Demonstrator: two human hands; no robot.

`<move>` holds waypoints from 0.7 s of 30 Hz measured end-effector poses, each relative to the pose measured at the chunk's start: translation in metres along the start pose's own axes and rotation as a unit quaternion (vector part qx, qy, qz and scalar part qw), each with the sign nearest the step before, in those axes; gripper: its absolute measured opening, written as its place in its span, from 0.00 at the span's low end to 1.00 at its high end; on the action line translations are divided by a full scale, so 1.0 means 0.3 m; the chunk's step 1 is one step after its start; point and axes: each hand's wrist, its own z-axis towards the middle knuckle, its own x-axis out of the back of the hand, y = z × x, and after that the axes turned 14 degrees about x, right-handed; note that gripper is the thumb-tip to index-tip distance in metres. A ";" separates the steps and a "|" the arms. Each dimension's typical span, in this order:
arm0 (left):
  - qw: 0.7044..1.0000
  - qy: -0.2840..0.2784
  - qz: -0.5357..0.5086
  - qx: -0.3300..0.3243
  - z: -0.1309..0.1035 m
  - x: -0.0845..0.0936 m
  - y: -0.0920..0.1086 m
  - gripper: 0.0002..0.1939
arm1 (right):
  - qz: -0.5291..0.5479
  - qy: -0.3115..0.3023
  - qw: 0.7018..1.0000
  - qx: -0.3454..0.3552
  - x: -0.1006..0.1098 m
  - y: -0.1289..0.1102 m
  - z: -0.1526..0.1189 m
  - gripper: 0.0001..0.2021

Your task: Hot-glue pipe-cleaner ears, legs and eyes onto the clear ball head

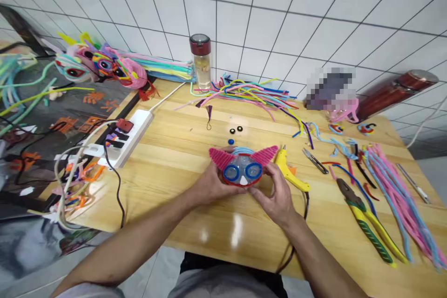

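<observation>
Between my two hands is a craft animal head (242,163) with pink pipe-cleaner ears, blue ring eyes, a white nose and a red rim. My left hand (213,181) wraps its left side, thumb along the lower edge. On the other side my right hand (277,193) grips it, with thumb and fingers at the lower right rim. Just beyond the head lie a small blue ball (231,141) and two black eye pieces (236,130). A yellow hot glue gun (291,172) rests close to my right hand, its cord running toward the table's front edge.
Pliers (366,223), snips (314,161) and pipe-cleaner bundles (401,195) lie on the right. A glass bottle (201,63) and loose pipe cleaners (244,93) stand along the back wall. At left are a power strip (131,137) with cables and finished craft heads (104,67).
</observation>
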 end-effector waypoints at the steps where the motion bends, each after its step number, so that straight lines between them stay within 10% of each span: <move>1: 1.000 0.004 -0.008 0.005 0.000 0.001 -0.006 0.60 | -0.001 -0.001 1.000 0.005 -0.001 0.000 0.001 0.32; 14: 0.994 0.021 0.043 -0.098 0.042 -0.005 0.011 0.46 | 0.041 0.007 0.999 -0.028 -0.005 0.020 0.061 0.33; 21: 0.977 0.094 0.067 -0.177 0.062 -0.001 0.019 0.46 | 0.005 0.149 0.989 -0.005 0.266 -0.066 0.144 0.20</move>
